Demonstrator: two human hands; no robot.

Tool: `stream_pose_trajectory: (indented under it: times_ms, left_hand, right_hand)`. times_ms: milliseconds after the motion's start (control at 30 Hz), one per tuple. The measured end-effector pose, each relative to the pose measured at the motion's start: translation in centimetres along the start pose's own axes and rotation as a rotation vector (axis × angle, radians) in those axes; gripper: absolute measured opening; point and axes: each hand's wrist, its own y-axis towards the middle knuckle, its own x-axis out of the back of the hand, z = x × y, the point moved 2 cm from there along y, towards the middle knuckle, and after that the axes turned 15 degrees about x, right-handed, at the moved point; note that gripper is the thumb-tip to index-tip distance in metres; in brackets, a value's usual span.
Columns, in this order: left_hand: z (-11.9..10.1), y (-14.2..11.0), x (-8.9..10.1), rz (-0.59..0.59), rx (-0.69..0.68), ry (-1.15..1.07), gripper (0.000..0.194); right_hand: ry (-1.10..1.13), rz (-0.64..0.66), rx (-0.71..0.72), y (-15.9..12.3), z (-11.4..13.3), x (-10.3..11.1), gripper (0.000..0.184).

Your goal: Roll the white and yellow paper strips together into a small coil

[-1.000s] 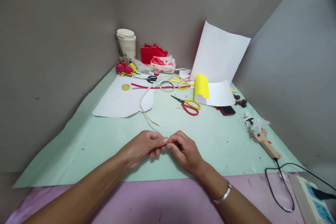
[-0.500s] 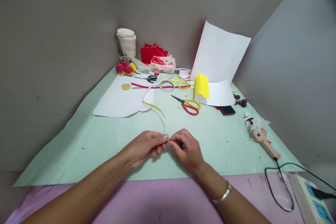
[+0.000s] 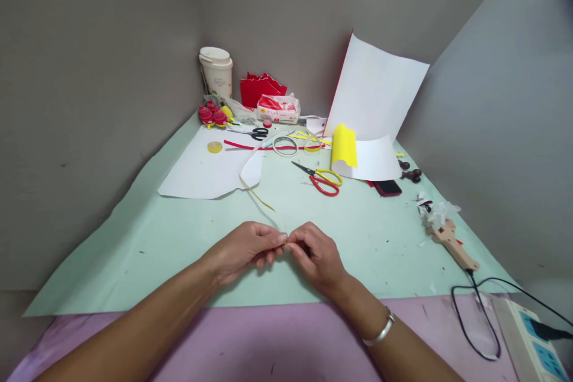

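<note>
Two hands, one thin strip (image 3: 257, 196).
Our left hand (image 3: 248, 250) and right hand (image 3: 319, 259) meet, fingers pinching it; from them it curves toward eleven o'clock, and red-and-yellow scissors (image 3: 316, 177) lie toward one.

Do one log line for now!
left hand: pinching strip | right hand: pinching strip | red-yellow scissors: on table | glue gun: right side

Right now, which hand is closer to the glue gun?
The right hand. It sits to the left of the glue gun, not touching it; the left hand is farther left.
</note>
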Motion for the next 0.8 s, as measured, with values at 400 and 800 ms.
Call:
stream_pose_trajectory:
  times_ms: [400, 800]
  left_hand:
    - [0.0, 0.2, 0.3, -0.014, -0.02, 0.039, 0.035]
    - [0.2, 0.4, -0.4, -0.022, -0.039, -0.051, 0.036]
  right_hand:
    - [-0.023, -0.055, -0.019, 0.1, -0.1, 0.0, 0.005]
    - [-0.253, -0.043, 0.096, -0.1, 0.6, -0.3, 0.007]
